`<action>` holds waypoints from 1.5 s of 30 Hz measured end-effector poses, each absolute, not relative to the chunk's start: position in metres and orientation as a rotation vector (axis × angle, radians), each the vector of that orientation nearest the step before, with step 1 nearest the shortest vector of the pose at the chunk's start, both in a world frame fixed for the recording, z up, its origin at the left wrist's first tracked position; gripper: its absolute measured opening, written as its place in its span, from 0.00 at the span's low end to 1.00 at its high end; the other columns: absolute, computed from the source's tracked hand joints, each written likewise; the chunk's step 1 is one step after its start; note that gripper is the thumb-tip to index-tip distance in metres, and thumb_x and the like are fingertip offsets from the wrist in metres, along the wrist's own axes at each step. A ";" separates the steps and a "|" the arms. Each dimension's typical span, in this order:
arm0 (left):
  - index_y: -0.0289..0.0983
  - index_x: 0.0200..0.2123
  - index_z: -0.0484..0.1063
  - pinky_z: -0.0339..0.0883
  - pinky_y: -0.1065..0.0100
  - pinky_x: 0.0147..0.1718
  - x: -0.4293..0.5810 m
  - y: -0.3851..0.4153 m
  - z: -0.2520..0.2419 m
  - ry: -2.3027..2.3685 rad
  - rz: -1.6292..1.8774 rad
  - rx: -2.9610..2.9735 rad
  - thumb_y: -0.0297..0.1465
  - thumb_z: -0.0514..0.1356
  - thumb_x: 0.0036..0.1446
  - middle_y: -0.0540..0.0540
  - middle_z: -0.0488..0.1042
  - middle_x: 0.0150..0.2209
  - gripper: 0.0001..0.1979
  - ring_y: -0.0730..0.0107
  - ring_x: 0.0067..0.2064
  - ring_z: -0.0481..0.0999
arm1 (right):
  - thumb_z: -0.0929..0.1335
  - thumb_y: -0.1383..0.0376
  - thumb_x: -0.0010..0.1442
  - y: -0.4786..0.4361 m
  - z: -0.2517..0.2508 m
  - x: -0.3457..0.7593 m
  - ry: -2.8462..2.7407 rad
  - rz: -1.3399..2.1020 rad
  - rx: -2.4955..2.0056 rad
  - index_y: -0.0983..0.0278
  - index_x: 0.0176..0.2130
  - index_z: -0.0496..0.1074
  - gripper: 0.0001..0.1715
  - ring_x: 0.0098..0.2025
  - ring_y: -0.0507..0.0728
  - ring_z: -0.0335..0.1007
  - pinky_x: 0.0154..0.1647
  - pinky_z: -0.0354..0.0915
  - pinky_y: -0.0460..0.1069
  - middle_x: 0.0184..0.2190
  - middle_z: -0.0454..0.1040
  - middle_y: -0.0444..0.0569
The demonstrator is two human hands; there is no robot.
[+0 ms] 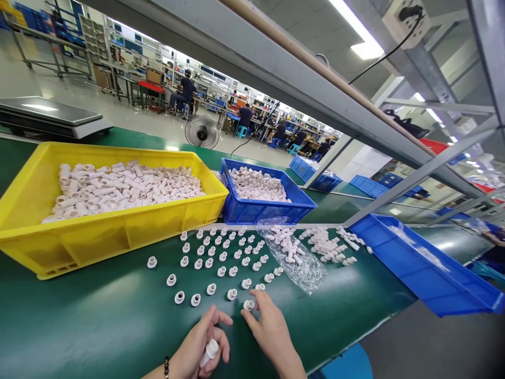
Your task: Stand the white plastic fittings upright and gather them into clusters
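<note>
My left hand (203, 345), with a dark bead bracelet at the wrist, is curled around a white plastic pipe fitting (209, 351) that lies in the palm. My right hand (270, 326) pinches another white flanged fitting (248, 305) between thumb and forefinger at the green tabletop (118, 326). Just beyond those fingertips, a further fitting (259, 287) is partly covered. Several similar fittings (211, 289) stand upright in loose rows in front of both hands, their round openings facing up.
A yellow bin (118, 231) and a blue bin (272, 210) full of white fittings stand behind the rows. To the right are a clear plastic bag (303, 276), piled fittings (323, 242) and a tilted blue crate (426, 273). A scale (51, 113) sits far left; a metal frame (335, 79) crosses overhead.
</note>
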State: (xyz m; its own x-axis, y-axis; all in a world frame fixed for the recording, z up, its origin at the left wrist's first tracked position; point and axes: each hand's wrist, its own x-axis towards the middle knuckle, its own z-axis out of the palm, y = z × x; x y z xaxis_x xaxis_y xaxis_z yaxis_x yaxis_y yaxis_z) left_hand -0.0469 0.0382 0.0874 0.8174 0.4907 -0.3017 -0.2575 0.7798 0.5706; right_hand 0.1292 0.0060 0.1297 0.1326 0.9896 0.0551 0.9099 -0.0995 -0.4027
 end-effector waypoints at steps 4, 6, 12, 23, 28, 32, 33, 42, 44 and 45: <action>0.35 0.47 0.52 0.34 0.76 0.07 -0.047 0.038 0.088 0.444 0.412 0.513 0.56 0.33 0.51 0.47 0.70 0.19 0.34 0.81 0.09 0.48 | 0.65 0.67 0.55 -0.001 0.151 0.104 -1.993 0.536 -1.782 0.61 0.37 0.69 0.07 0.30 0.53 0.64 0.32 0.59 0.45 0.28 0.67 0.44; 0.35 0.47 0.52 0.39 0.77 0.09 -0.047 0.037 0.090 0.462 0.429 0.495 0.57 0.35 0.51 0.49 0.68 0.19 0.34 0.80 0.11 0.54 | 0.67 0.66 0.54 -0.002 0.156 0.087 -2.113 0.702 -1.598 0.60 0.35 0.71 0.05 0.31 0.53 0.65 0.32 0.59 0.44 0.28 0.68 0.43; 0.36 0.44 0.56 0.54 0.77 0.19 -0.049 0.034 0.097 0.579 0.471 0.541 0.58 0.42 0.49 0.50 0.69 0.25 0.33 0.76 0.22 0.66 | 0.70 0.67 0.50 -0.003 0.153 0.063 -2.203 0.872 -1.488 0.62 0.31 0.71 0.04 0.37 0.54 0.67 0.37 0.60 0.44 0.33 0.72 0.45; 0.37 0.41 0.55 0.40 0.79 0.08 -0.045 0.030 0.085 0.490 0.463 0.567 0.57 0.44 0.49 0.53 0.66 0.22 0.30 0.82 0.12 0.58 | 0.65 0.76 0.42 -0.004 0.160 0.078 -2.169 0.953 -1.711 0.62 0.33 0.66 0.16 0.31 0.53 0.67 0.29 0.60 0.43 0.31 0.71 0.43; 0.36 0.38 0.58 0.39 0.79 0.07 -0.045 0.037 0.083 0.486 0.444 0.518 0.46 0.42 0.55 0.46 0.71 0.24 0.20 0.82 0.11 0.58 | 0.60 0.70 0.57 -0.005 0.163 0.092 -2.058 0.846 -1.604 0.62 0.38 0.67 0.10 0.37 0.54 0.66 0.39 0.60 0.45 0.35 0.69 0.47; 0.34 0.29 0.65 0.39 0.77 0.07 -0.045 0.036 0.086 0.569 0.199 0.705 0.28 0.48 0.39 0.45 0.71 0.20 0.11 0.79 0.10 0.56 | 0.61 0.67 0.59 -0.004 0.152 0.099 -1.844 0.691 -1.735 0.62 0.41 0.66 0.09 0.31 0.52 0.65 0.34 0.61 0.44 0.31 0.70 0.45; 0.34 0.26 0.67 0.40 0.77 0.08 -0.045 0.035 0.086 0.581 0.123 0.793 0.26 0.48 0.35 0.47 0.70 0.18 0.12 0.80 0.11 0.56 | 0.62 0.66 0.58 -0.003 0.147 0.098 -1.819 0.653 -1.757 0.62 0.41 0.66 0.09 0.29 0.51 0.65 0.32 0.60 0.44 0.31 0.70 0.45; 0.37 0.20 0.71 0.50 0.72 0.24 -0.050 0.030 0.082 0.401 -0.022 1.091 0.29 0.55 0.38 0.53 0.63 0.18 0.05 0.78 0.20 0.56 | 0.64 0.73 0.52 0.018 0.097 0.077 -1.971 0.467 -1.798 0.64 0.34 0.66 0.07 0.34 0.54 0.65 0.34 0.60 0.46 0.32 0.68 0.46; 0.38 0.21 0.70 0.48 0.72 0.24 -0.053 0.032 0.085 0.366 -0.035 1.120 0.31 0.56 0.40 0.53 0.62 0.19 0.04 0.78 0.20 0.55 | 0.64 0.73 0.52 0.020 0.092 0.076 -1.982 0.460 -1.805 0.64 0.35 0.66 0.08 0.34 0.54 0.65 0.35 0.61 0.46 0.32 0.68 0.46; 0.38 0.21 0.70 0.48 0.72 0.23 -0.054 0.033 0.088 0.349 -0.033 1.135 0.31 0.56 0.41 0.53 0.62 0.19 0.05 0.78 0.20 0.55 | 0.64 0.73 0.52 0.021 0.091 0.076 -1.986 0.449 -1.808 0.63 0.36 0.66 0.09 0.35 0.54 0.66 0.35 0.61 0.46 0.32 0.68 0.46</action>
